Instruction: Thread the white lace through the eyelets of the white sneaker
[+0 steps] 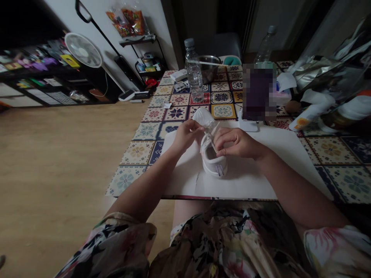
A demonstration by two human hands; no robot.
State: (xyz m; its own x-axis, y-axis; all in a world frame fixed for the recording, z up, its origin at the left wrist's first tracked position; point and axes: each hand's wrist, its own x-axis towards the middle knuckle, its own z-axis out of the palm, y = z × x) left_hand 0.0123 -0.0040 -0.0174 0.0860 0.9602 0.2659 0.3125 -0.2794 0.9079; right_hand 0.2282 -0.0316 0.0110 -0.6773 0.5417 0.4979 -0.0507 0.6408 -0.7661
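White shoe (pixel 213 164) sat mid-frame on a white sheet (pixel 261 173). Left hand (pixel 185 136) pinched its crumpled paper stuffing (pixel 204 116); right hand (pixel 236 143) pinched the shoe's opening. Stuffing seemed half out; freeing it called for a steady hold.

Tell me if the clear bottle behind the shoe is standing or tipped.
Standing: the clear bottle is upright on the patterned table, cap on top, behind the white shoe.

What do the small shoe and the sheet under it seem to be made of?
The small white shoe looks like smooth synthetic leather or rubber, faintly shiny; I cannot tell which. The sheet under it looks like matte white paper, with a crease near its front edge.
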